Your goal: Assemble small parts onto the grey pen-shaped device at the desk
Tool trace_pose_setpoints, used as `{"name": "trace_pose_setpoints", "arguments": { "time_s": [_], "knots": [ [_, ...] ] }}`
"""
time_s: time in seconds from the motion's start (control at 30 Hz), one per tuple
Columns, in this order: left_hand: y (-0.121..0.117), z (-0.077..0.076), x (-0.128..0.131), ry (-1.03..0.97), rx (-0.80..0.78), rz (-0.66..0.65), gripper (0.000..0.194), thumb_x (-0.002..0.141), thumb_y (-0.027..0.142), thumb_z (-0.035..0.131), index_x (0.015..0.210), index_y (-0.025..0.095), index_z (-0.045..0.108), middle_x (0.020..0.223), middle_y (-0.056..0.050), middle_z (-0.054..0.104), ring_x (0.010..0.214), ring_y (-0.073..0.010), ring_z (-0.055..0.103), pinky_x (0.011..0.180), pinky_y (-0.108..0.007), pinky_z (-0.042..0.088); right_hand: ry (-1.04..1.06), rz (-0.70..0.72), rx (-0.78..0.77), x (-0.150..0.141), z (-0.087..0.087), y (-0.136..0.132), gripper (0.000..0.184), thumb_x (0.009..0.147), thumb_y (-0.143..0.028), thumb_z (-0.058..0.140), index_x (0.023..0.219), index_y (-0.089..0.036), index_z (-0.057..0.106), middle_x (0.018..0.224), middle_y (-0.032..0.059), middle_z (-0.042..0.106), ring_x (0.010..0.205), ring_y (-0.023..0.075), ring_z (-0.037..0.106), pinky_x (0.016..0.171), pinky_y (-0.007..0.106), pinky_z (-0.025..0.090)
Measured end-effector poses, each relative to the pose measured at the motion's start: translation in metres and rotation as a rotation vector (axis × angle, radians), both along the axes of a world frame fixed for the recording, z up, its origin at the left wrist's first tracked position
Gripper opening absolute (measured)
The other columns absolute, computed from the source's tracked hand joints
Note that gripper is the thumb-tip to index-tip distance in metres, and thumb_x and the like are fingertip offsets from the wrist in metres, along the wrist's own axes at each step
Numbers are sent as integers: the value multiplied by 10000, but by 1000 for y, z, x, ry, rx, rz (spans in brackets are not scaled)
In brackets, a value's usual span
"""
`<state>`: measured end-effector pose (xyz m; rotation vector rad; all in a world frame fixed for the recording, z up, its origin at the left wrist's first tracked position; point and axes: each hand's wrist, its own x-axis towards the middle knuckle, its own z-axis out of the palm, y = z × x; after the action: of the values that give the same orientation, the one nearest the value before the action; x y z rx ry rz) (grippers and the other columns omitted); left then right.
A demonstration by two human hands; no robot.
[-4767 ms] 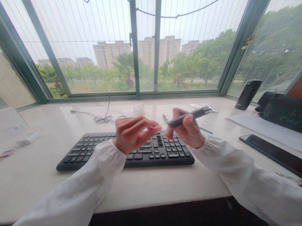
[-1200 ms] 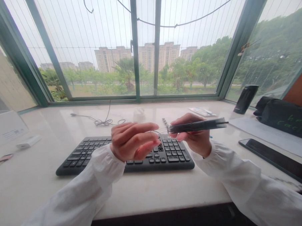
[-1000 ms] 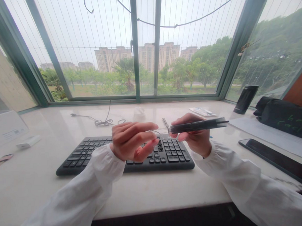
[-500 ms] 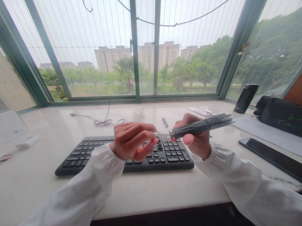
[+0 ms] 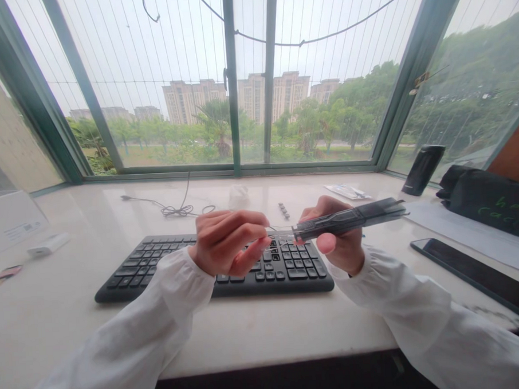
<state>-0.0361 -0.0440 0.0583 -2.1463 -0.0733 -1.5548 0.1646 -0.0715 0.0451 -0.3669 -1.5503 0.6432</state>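
Observation:
My right hand point(image 5: 337, 243) grips a long dark, partly see-through tool point(image 5: 350, 218), held almost level above the right end of a black keyboard point(image 5: 159, 267). My left hand point(image 5: 229, 241) is closed in a pinch on something thin and wire-like at the tool's left tip; I cannot make it out. Both hands hover over the keyboard, close together. White sleeves cover both arms.
A pale counter point(image 5: 76, 323) runs under a wide window. On it lie a coiled cable point(image 5: 178, 209), a small white box point(image 5: 49, 242), a few loose dark keycaps point(image 5: 283, 209), a flat packet point(image 5: 345, 192), a dark phone point(image 5: 473, 268), a black cylinder point(image 5: 422, 169) and a black bag point(image 5: 492, 204).
The tool in my right hand has tilted, its right end lifting and shifting right. My left hand keeps its pinch at the tip and has barely moved.

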Motion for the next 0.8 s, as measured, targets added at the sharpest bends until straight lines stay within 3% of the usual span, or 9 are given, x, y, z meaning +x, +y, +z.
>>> {"name": "trace_pose_setpoints", "arguments": {
  "time_s": [0.8],
  "knots": [
    [2,-2,0,10,-29,-17,80,814,198,564,737,183,552,735,21,672,585,-68,598,561,-185,475,-13,39,22,1,1,0,439,610,-541,796,655,-198,526,565,1,666,460,142,596,414,265,484]
  ]
}}
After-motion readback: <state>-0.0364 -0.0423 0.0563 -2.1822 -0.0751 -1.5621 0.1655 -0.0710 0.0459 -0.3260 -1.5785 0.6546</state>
